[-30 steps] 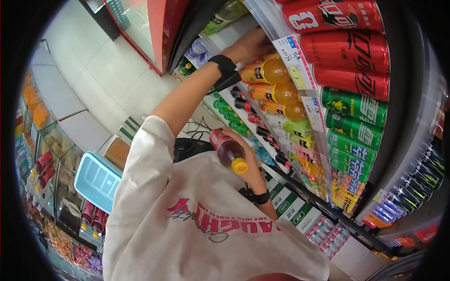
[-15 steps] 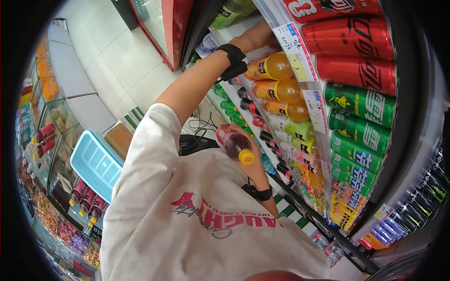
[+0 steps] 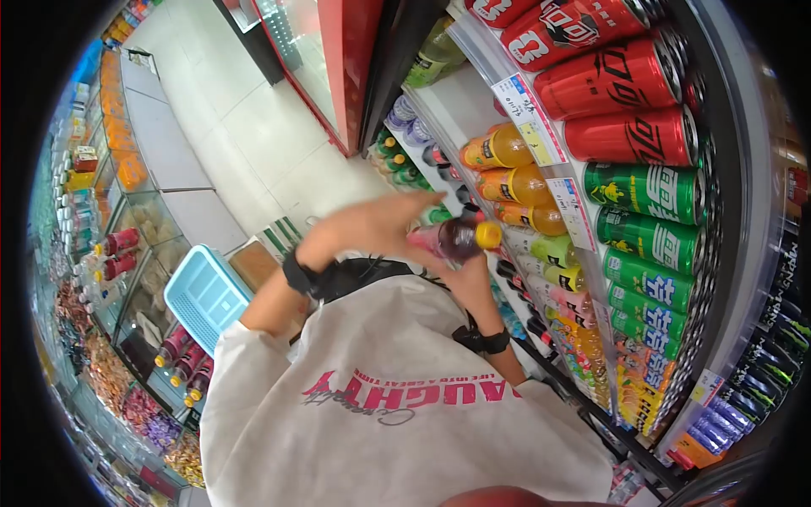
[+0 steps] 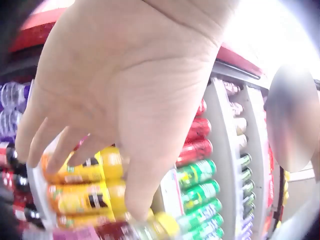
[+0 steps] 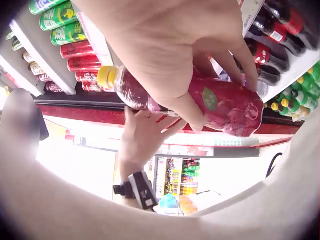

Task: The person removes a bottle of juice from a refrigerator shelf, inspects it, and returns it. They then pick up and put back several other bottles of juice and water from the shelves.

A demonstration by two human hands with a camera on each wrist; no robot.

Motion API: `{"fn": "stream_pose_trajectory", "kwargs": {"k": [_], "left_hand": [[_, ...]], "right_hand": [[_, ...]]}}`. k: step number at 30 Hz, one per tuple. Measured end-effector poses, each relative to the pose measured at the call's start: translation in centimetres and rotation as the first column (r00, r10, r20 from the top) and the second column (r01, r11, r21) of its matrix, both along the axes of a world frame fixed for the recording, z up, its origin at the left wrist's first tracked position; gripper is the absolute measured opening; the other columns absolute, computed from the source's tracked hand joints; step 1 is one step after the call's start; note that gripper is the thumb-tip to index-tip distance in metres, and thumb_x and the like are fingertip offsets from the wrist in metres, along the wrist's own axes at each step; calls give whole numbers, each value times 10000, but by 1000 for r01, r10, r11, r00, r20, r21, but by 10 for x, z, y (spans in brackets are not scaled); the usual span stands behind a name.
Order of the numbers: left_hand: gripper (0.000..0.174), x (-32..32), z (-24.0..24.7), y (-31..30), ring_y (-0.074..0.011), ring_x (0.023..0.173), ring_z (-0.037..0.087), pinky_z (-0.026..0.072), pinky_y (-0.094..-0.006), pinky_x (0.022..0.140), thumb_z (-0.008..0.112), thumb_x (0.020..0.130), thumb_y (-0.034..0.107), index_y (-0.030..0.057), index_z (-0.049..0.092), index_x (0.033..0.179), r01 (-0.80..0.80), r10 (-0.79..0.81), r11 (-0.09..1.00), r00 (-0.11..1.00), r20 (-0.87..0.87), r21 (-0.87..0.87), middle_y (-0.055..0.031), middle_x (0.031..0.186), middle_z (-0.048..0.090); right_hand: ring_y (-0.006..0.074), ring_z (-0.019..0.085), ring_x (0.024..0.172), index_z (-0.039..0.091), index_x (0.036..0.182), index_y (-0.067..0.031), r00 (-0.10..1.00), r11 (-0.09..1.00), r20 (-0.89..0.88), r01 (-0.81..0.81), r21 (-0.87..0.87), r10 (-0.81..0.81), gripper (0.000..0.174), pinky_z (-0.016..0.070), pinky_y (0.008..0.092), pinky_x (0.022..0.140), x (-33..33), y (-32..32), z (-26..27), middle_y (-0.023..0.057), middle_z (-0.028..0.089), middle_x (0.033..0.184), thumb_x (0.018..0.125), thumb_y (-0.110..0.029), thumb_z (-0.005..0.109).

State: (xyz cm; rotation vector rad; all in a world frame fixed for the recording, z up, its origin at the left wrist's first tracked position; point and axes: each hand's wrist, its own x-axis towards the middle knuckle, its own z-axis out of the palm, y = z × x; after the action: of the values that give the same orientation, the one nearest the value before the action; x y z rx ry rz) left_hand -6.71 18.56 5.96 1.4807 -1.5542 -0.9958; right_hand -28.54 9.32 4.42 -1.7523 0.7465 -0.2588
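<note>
My right hand (image 3: pixel 473 287) grips a plastic bottle (image 3: pixel 460 240) of dark red drink, with a pink-red label and a yellow cap, in front of my body. In the right wrist view my fingers and thumb wrap the label, and the bottle (image 5: pixel 227 107) lies on its side. My left hand (image 3: pixel 363 228) is beside the bottle, fingers extended and holding nothing. In the left wrist view its thumb overlaps the bottle near the neck. Orange juice bottles (image 3: pixel 515 182) with yellow caps line the shelf just beyond, and a bit of red shows behind a price tag (image 3: pixel 530 118).
Red cans (image 3: pixel 608 76) and green cans (image 3: pixel 646 194) fill the shelf on the right. A light blue plastic basket (image 3: pixel 199 291) stands at left above more red-drink bottles (image 3: pixel 187 365). A red-framed glass case (image 3: pixel 304 68) borders the tiled floor (image 3: pixel 279 127).
My left hand has come out of the shelf and down to the bottle. The right hand has shifted a little right, and the bottle has turned so its cap points right.
</note>
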Motion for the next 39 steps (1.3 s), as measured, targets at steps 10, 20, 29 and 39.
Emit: {"fn": "stream_pose_trajectory", "kwargs": {"k": [10,20,29,39], "left_hand": [[652,9,24,-15,-209,1012,716,582,-346,806,872,803,200,-65,581,1323,-561,540,828,796,-275,0,-181,1089,742],[604,51,-22,-95,-231,869,732,556,-362,794,812,831,376,-56,655,1222,-432,425,899,829,-364,66,-189,964,751],[577,53,-41,-154,-348,941,717,548,-409,834,823,825,289,-56,616,1238,-545,519,785,838,-169,-294,-230,1056,727],[439,52,-41,-181,-413,981,688,552,-465,830,781,829,108,-19,587,1202,-544,493,774,839,-231,-323,-247,1080,698]], "right_hand": [[229,665,1118,444,1414,27,966,986,196,169,0,-166,652,555,355,938,53,12,8,167,650,1241,880,-92,798],[222,681,1051,519,1340,31,911,912,160,340,228,-380,382,532,334,924,31,31,0,156,657,1216,1082,-249,547],[202,680,1030,562,1288,24,851,858,157,465,219,-501,334,530,324,899,32,54,12,134,665,1182,1097,-246,509],[201,682,1035,589,1244,28,869,872,125,457,174,-480,334,532,327,913,40,50,15,132,673,1151,1100,-261,505]]}}
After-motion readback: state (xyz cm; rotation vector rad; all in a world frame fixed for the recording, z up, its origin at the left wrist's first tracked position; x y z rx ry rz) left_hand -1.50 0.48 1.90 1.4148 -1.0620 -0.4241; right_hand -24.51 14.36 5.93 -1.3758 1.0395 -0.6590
